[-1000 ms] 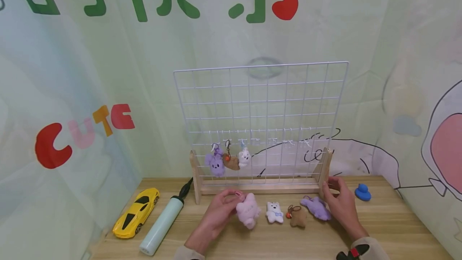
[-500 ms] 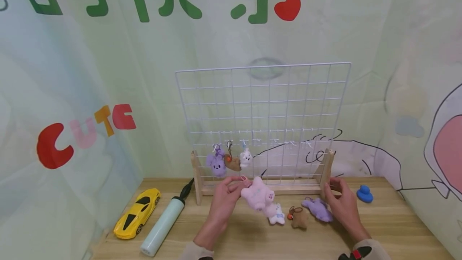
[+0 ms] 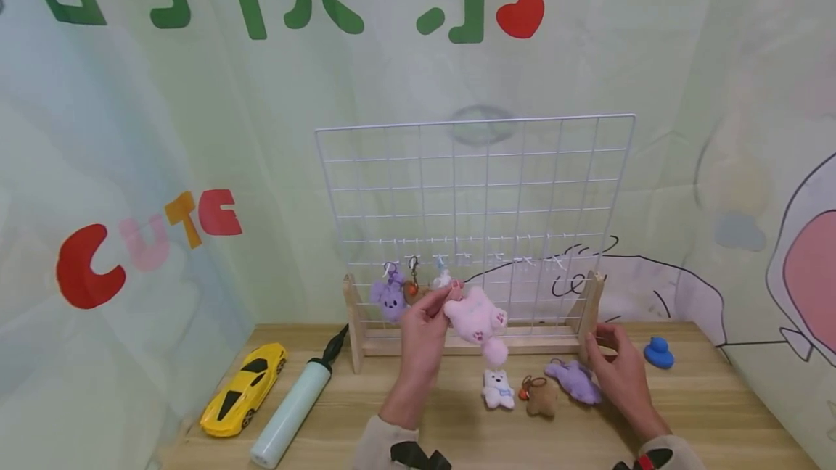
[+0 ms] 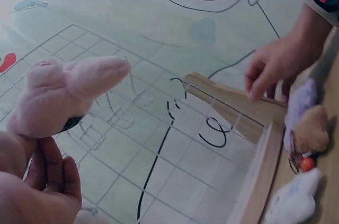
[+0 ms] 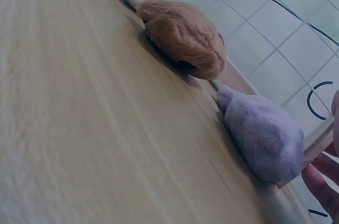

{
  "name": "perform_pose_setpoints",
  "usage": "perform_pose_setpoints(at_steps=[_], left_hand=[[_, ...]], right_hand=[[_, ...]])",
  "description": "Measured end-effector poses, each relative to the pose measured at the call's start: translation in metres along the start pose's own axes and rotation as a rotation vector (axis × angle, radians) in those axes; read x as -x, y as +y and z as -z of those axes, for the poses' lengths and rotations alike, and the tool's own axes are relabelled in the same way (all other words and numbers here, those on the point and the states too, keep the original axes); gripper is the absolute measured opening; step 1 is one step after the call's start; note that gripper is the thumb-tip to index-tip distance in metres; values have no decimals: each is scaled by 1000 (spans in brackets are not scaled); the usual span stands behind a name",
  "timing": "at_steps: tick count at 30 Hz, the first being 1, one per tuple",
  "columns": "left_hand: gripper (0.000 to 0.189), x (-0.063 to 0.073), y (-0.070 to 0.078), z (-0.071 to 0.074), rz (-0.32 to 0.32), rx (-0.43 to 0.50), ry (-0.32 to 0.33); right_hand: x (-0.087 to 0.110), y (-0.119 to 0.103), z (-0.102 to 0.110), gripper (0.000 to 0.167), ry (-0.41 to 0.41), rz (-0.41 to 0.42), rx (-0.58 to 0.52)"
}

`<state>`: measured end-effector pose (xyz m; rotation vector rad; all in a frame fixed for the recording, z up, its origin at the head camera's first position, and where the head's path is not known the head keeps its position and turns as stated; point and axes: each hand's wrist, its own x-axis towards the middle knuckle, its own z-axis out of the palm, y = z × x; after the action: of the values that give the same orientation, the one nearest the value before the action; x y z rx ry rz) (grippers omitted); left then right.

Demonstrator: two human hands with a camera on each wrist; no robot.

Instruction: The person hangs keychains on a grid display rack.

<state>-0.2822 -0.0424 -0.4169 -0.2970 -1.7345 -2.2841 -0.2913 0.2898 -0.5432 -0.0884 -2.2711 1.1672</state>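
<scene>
In the head view my left hand point(image 3: 421, 336) pinches a pink plush keychain point(image 3: 475, 314) by its strap, in front of the wire grid rack point(image 3: 405, 347). The plush tilts away to the right, its round pink end hanging lowest. My right hand point(image 3: 620, 372) grips the lower part of the rack's right wooden post point(image 3: 591, 303). A purple plush keychain point(image 3: 575, 381) lies just left of that hand. Beside it are a brown plush keychain point(image 3: 541, 399) and a white bear plush point(image 3: 498, 389). Only some right fingers point(image 5: 320, 181) show in the right wrist view.
On the rack's left hooks hang a purple plush point(image 3: 390, 297), a brown one partly hidden, and a white one point(image 3: 442, 278) partly behind my left hand. A yellow toy car point(image 3: 244, 390) and a pale green pump point(image 3: 292, 412) lie left. A blue rubber duck point(image 3: 659, 352) sits right.
My left hand has lifted the pink plush off the tabletop, up and slightly right, to the height of the hanging plushes. The right hand has stayed at the post.
</scene>
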Motion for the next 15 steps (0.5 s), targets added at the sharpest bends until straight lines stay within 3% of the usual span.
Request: perform_pose_setpoints(at_steps=[7,15], left_hand=[[28,-8,2,-14,30,57,63],[27,-16,-2,-27,-15,179,103]], right_hand=[[0,-3,0,29,6,13,-39],[1,-2,1,31,1,1,-14]])
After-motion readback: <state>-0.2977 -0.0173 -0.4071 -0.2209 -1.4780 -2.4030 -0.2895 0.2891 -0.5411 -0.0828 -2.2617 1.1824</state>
